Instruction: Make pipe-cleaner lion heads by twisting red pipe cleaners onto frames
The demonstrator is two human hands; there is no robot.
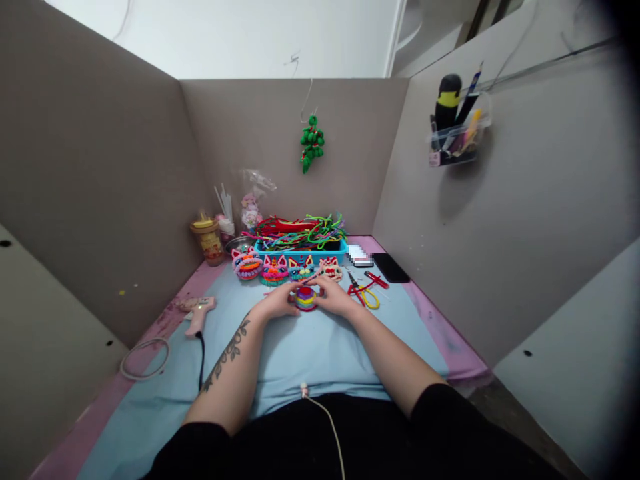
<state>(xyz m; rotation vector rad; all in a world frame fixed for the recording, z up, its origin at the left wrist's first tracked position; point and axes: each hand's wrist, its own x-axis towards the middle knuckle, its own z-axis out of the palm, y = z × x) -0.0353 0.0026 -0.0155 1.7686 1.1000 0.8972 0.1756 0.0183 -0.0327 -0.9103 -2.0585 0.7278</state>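
A small round piece (306,300) with bands of red, yellow, blue and purple, apparently coiled from fuzzy pipe cleaners, sits between my hands low over the blue cloth. From its left side my left hand (279,302) grips it with curled fingers. My right hand (334,297) closes on the opposite side, thumb and fingers against the rim. Just beyond my fingers stand several colourful fuzzy animal-faced pieces, among them a pink one (275,270), a teal one (301,269) and a cream-and-red one (331,268). My fingers partly hide the held piece.
A blue basket (326,255) full of pipe cleaners stands behind. To the right are yellow-handled scissors (371,299), a red-handled tool (377,279) and a black phone (391,268). On the left lie a pink glue gun (201,311) and a coiled cable (131,363); a lidded cup (209,243) stands behind.
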